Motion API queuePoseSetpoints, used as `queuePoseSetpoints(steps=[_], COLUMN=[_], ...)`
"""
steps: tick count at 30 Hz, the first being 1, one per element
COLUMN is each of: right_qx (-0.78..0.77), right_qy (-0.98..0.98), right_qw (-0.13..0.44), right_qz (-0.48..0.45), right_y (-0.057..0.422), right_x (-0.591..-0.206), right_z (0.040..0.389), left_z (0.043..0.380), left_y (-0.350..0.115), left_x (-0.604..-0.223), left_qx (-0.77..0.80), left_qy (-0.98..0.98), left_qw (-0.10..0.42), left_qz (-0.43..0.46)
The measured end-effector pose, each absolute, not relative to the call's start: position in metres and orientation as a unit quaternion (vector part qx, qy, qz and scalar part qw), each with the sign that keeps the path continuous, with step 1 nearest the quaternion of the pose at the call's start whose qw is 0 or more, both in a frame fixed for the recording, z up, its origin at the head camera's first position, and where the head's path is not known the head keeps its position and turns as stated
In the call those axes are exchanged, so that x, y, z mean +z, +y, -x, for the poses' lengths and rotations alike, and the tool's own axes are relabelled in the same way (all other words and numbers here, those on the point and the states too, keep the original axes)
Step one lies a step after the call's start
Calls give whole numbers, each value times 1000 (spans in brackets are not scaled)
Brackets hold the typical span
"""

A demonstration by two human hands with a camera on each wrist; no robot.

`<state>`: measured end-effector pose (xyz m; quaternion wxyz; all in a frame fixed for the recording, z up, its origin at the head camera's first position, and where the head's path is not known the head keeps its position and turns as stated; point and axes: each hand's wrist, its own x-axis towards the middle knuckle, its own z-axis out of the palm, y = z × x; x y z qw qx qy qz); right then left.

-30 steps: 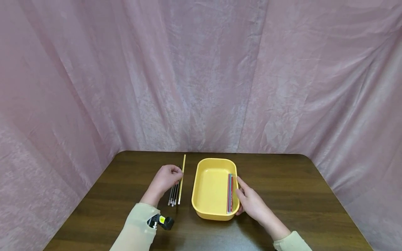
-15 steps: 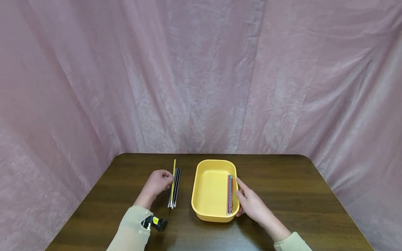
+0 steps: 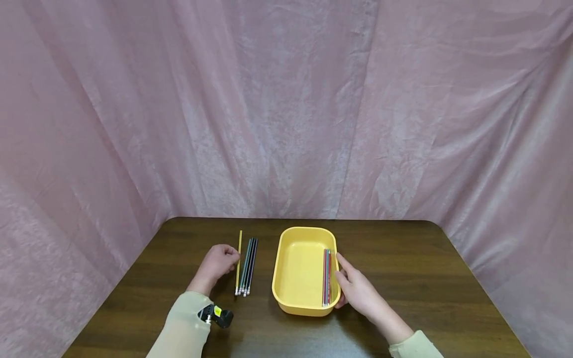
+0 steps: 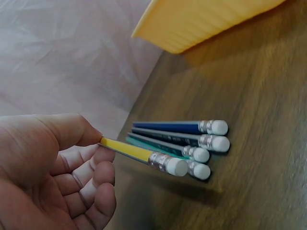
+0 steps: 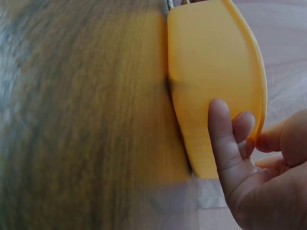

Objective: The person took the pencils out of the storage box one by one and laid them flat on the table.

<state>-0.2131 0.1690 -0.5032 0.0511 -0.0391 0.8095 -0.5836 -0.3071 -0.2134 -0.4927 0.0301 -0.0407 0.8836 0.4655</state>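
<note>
- Above the table (image 3: 416, 263), just beside about four loose pencils (image 4: 165, 136), pinching one yellow pencil (image 4: 125, 149) between thumb and finger of the left grip (image 3: 218, 261).
- Steadying the yellow tray (image 3: 291, 310), holding its right rim between thumb and fingers of the right grip (image 3: 359, 289).
- Seeming only partly done: keeping red and green pencils (image 3: 329, 278) inside, leaving the others outside.
- Showing tiny marks among the loose pencils and a yellow label (image 3: 217, 311), both too small for reading.

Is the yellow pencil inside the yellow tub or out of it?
Out. The left fingers pinch the yellow pencil to the left of the yellow tub, apart from it.
</note>
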Motion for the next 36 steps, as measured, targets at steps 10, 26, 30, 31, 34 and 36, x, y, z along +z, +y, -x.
queuePoseSetpoints(steps=[10,26,30,31,34,36], right_qx=[-583,-589,-588,-588,-588,-588], right_qy=[810,805,806,806,806,806], right_qw=[53,50,50,50,51,52], right_qz=[40,44,42,42,43,43], right_y=[169,169,169,169,169,169], right_x=[-503,-508,-507,-506,-506,-506], right_z=[212,214,214,214,214,214], left_z=[308,307,309,310,312,313], left_y=[-220,-217,-216,-216,-217,-217], left_x=[-502,-510,-511,-511,-513,-515], left_qx=[486,477,470,467,458,454], left_qy=[872,876,880,881,886,888], left_qw=[29,35,33,33,29,27], left_qz=[51,60,64,65,64,62])
